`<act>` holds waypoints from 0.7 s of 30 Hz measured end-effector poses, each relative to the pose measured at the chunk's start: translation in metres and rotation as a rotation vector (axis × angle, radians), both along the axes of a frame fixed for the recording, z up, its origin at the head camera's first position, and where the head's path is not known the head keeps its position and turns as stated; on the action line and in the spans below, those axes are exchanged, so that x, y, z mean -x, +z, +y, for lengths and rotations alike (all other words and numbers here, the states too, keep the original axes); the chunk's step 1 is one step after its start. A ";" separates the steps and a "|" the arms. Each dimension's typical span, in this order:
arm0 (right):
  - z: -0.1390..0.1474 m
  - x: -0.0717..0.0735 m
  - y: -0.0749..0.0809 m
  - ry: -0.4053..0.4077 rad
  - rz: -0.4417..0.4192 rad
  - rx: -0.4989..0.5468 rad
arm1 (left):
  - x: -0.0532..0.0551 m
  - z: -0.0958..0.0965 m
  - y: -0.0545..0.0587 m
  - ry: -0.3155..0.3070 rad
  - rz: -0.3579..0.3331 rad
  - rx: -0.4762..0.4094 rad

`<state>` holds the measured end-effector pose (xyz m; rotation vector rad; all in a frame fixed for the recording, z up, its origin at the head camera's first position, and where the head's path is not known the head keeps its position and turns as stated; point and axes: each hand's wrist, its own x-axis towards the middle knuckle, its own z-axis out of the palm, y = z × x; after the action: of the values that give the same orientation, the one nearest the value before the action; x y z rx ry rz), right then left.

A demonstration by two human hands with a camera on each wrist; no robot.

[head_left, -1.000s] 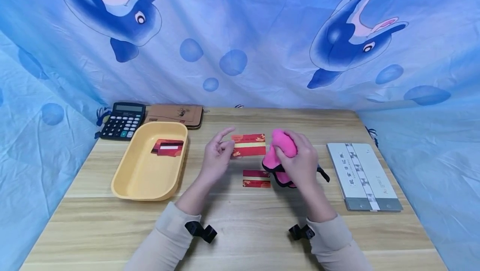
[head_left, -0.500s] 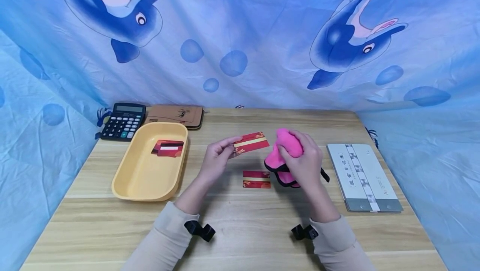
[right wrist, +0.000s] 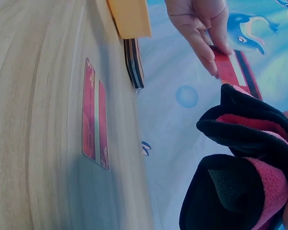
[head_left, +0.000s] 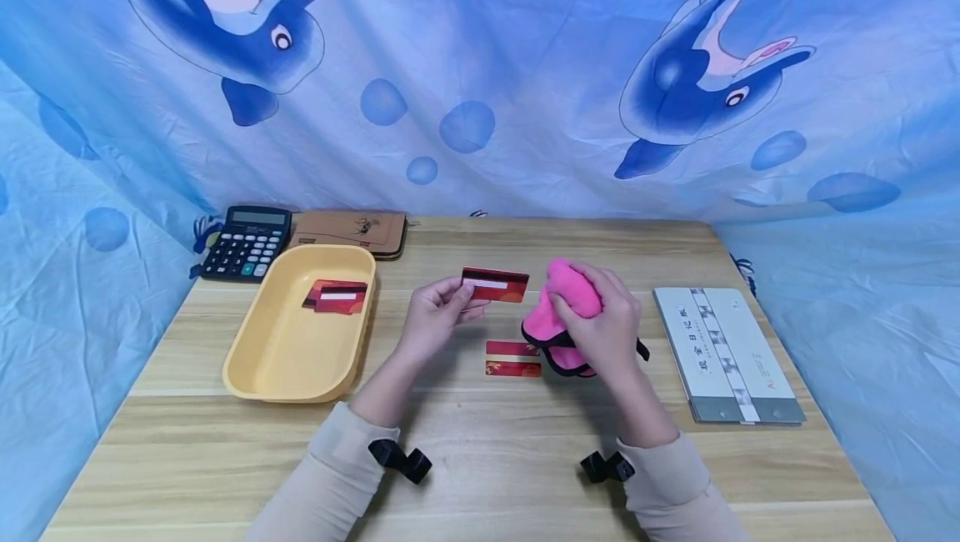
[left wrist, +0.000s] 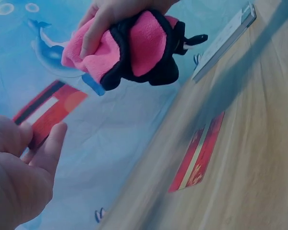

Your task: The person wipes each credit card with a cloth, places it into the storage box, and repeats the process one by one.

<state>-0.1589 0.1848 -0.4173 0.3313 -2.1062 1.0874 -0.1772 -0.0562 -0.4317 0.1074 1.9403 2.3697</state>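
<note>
My left hand (head_left: 431,317) pinches a red bank card (head_left: 498,285) between thumb and fingers, above the table; its side with a dark stripe and a white strip faces the head camera. To its right, my right hand (head_left: 611,321) grips a bunched pink fleece item with black edging (head_left: 573,296). In the right wrist view, folded black-edged openings of this pink item (right wrist: 273,177) show; its exact kind is unclear. A second red card (head_left: 512,358) with a pale gold band lies flat on the table, below and between the hands.
Left of the hands stands a yellow plastic basin (head_left: 288,358) with several red cards (head_left: 337,297) inside. Behind it are a black calculator (head_left: 247,242) and a brown wallet (head_left: 352,229). A grey-white notebook (head_left: 727,354) lies at the right. A blue dolphin-print curtain (head_left: 465,42) hangs behind.
The card in my left hand has been turned over, from its gold-banded side to its striped side. My right hand shifted slightly right, then partly back, still holding the pink item.
</note>
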 end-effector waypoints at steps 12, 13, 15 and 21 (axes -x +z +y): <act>-0.014 0.001 0.001 0.087 0.012 -0.037 | -0.005 0.014 -0.003 0.019 -0.073 -0.116; -0.015 0.001 0.000 0.092 0.010 -0.048 | -0.006 0.016 -0.003 0.003 -0.070 -0.115; -0.018 0.002 -0.002 0.095 0.006 -0.067 | -0.009 0.020 -0.004 -0.036 -0.055 -0.102; -0.026 0.001 -0.004 0.047 0.005 -0.124 | -0.015 0.029 -0.007 -0.107 0.043 0.021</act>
<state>-0.1600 0.1586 -0.4209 0.4440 -2.1760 0.9836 -0.1620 -0.0275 -0.4391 0.2568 1.9255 2.2969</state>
